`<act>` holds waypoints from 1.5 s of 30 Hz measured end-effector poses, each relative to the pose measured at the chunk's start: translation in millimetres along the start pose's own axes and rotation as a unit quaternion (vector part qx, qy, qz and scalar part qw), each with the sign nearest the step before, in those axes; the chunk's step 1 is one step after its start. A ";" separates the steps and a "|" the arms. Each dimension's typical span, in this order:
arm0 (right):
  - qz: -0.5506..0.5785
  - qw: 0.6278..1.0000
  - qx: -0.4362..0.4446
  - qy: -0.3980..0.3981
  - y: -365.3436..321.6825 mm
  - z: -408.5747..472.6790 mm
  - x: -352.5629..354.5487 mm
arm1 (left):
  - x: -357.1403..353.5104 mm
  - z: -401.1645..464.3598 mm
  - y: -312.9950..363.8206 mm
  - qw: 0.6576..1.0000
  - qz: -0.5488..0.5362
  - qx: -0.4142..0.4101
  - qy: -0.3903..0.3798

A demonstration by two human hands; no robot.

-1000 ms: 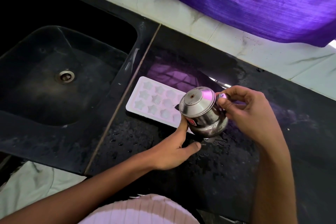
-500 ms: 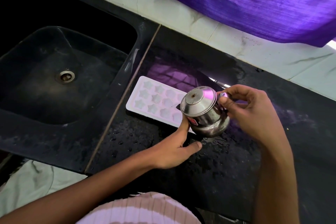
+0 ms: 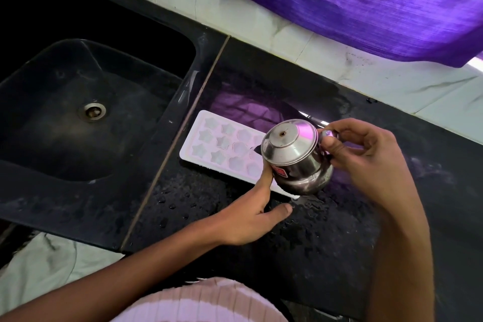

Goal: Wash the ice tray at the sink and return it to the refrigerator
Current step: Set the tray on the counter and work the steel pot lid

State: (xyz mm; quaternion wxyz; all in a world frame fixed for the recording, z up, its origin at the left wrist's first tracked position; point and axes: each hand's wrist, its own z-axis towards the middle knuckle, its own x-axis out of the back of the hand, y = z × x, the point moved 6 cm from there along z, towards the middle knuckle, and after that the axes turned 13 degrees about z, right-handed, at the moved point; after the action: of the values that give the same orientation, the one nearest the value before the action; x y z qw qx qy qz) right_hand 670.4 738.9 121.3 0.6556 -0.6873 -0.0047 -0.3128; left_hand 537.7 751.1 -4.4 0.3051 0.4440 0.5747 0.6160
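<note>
A white ice tray (image 3: 209,144) with star-shaped cells lies flat on the wet black counter, just right of the sink (image 3: 86,112). My right hand (image 3: 366,157) holds a small lidded steel pot (image 3: 295,157) by its handle, tilted over the tray's right end and hiding that end. My left hand (image 3: 251,214) rests on the counter, its fingers pressed on the tray's near edge under the pot, thumb stretched along the counter.
The black counter (image 3: 300,243) carries water drops around the tray. The dark sink has a metal drain (image 3: 92,111) and is dry-looking. A purple cloth (image 3: 366,2) hangs over the tiled wall behind. The counter's front edge runs near my body.
The pot has tilted and shifted very slightly over the tray. Both hands keep the same hold.
</note>
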 end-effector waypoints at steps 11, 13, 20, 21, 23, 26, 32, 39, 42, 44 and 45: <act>0.066 0.997 0.000 0.038 -1.8 7.5 -1.5 | 13.8 4.1 1.1 0.998 0.008 0.003 0.066; 0.061 0.997 0.001 0.039 -1.3 13.3 -4.4 | 18.1 6.8 1.2 0.996 -0.005 0.006 0.084; 0.038 0.998 0.000 0.051 1.2 34.5 -13.3 | 38.2 24.2 -8.6 0.989 -0.062 0.002 0.134; 0.040 0.998 -0.001 0.052 2.0 37.8 -15.0 | 40.9 25.7 -11.2 0.988 -0.066 0.005 0.139; 0.037 0.998 -0.005 0.053 2.7 43.8 -18.2 | 45.0 28.0 -15.0 0.987 -0.072 0.009 0.144; 0.020 0.999 -0.009 0.046 3.1 51.1 -22.5 | 47.1 31.1 -18.2 0.987 -0.069 0.015 0.146; -0.023 0.999 -0.012 0.031 1.3 60.7 -29.8 | 49.6 33.4 -24.5 0.985 -0.081 0.034 0.148; -0.028 0.999 -0.018 0.033 3.3 63.1 -31.3 | 52.4 35.3 -27.5 0.984 -0.090 0.038 0.146; -0.033 0.999 -0.015 0.029 2.3 63.7 -31.3 | 53.3 36.6 -28.3 0.985 -0.093 0.029 0.145; -0.037 0.999 -0.010 0.026 1.5 63.2 -30.3 | 52.4 37.2 -28.2 0.985 -0.096 0.024 0.140; -0.037 0.999 -0.008 0.026 1.1 62.6 -29.6 | 51.8 37.3 -28.2 0.986 -0.095 0.022 0.137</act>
State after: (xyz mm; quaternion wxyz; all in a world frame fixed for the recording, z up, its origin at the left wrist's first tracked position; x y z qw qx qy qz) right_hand 673.6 807.3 110.9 0.6383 -0.6833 -0.0104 -0.3543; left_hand 545.7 817.5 -23.9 0.2709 0.3055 0.6637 0.6267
